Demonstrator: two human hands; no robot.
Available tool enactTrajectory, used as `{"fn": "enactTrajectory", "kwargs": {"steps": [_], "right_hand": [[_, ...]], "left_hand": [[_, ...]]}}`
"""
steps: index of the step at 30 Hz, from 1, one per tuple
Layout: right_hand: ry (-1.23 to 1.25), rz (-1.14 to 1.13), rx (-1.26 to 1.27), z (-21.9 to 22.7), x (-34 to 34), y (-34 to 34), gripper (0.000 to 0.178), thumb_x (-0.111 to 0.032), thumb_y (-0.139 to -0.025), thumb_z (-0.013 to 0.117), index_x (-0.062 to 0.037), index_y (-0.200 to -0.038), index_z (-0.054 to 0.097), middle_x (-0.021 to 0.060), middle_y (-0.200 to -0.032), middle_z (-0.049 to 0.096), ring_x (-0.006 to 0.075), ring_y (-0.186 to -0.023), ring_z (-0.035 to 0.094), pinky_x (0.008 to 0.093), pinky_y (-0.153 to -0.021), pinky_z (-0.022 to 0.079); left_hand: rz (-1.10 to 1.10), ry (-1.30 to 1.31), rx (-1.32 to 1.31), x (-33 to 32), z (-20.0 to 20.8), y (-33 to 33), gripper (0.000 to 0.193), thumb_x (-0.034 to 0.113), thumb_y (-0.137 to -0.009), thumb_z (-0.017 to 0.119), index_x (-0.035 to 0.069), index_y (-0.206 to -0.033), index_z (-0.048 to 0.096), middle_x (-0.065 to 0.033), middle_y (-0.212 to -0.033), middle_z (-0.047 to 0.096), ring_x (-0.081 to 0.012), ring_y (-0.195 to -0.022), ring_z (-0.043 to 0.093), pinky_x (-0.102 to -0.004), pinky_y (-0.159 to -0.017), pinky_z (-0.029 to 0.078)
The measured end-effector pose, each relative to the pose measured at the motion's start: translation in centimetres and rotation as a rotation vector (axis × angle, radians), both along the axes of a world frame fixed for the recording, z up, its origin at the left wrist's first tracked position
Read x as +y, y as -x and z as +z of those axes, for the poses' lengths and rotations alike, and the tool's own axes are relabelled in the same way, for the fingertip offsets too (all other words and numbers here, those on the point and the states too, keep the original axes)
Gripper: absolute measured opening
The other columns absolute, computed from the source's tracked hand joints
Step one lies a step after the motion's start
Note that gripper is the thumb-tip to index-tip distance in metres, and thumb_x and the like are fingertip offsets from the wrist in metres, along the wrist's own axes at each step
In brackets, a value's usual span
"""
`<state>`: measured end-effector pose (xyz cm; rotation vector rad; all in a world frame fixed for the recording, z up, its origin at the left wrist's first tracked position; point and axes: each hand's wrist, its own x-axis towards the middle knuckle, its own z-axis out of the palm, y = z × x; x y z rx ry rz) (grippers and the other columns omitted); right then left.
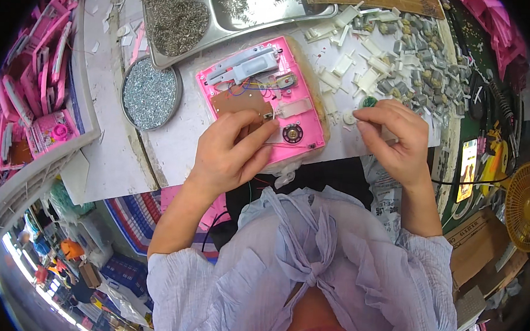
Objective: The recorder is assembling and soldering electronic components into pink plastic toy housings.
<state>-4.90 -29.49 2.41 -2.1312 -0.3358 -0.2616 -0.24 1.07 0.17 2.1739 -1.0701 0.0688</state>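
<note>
Pink toy housing [263, 98] lies open under my left hand [229, 154], its grip pinched on the inner parts, so I should press gently while my right hand [396, 135], fingers together on a small part, brings it slowly.

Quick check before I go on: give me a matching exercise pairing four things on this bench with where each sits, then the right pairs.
Things:
1. pink housing
2. round tin of screws
3. small black speaker
4. pile of small motors

Places:
A. left of the pink housing
B. inside the housing, lower right
C. far right, beyond the right hand
D. bench centre, under the left hand

Pairs: 1-D, 2-A, 3-B, 4-C
</note>
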Motion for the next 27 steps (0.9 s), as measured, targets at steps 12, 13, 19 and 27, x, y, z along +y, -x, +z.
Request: {"fn": "enactTrajectory", "kwargs": {"steps": [12, 13, 19, 27], "right_hand": [[0.263, -0.007, 0.039, 0.9, 1.3, -5.6, 0.011, -0.003, -0.086, 0.070, -0.0011, -0.096, 0.073, 0.0104, -0.082, 0.069, 0.0217, -0.069, 0.066, 0.0302, -0.063, 0.052], [0.278, 0.011, 0.002, 0.4, 1.9, -5.9, 0.010, -0.007, -0.085, 0.073, -0.0022, -0.093, 0.073, 0.0101, -0.082, 0.070, 0.0229, -0.070, 0.067, 0.0320, -0.061, 0.052], [0.498, 0.003, 0.135, 0.6, 6.7, -7.8, 0.019, -0.023, -0.083, 0.076, -0.0054, -0.081, 0.070, 0.0095, -0.079, 0.069, 0.0283, -0.070, 0.068, 0.0385, -0.062, 0.054], [0.704, 0.037, 0.242, 2.2, 7.8, -8.6, 0.024, -0.027, -0.079, 0.071, -0.0032, -0.077, 0.072, 0.0154, -0.075, 0.071, 0.0348, -0.074, 0.072, 0.0470, -0.068, 0.057]], "left_hand": [[0.026, -0.043, 0.025, -0.1, -0.2, -0.2, 0.035, 0.008, -0.078, 0.077, 0.005, -0.113, 0.074, -0.0119, -0.107, 0.062, -0.0273, -0.086, 0.063, -0.0384, -0.073, 0.052], [0.033, -0.036, 0.025, -0.2, -0.1, -0.1, 0.035, 0.008, -0.077, 0.077, 0.005, -0.112, 0.074, -0.0118, -0.107, 0.062, -0.0274, -0.086, 0.063, -0.0386, -0.073, 0.052], [0.030, 0.022, 0.015, -0.2, -0.5, -0.1, 0.035, 0.006, -0.076, 0.077, 0.006, -0.110, 0.074, -0.0111, -0.105, 0.064, -0.0274, -0.084, 0.063, -0.0385, -0.072, 0.051], [0.156, -0.078, -0.198, -2.9, 1.4, -4.1, 0.030, 0.021, -0.079, 0.078, 0.014, -0.108, 0.076, -0.0052, -0.116, 0.062, -0.0279, -0.109, 0.058, -0.0459, -0.099, 0.037]]}}
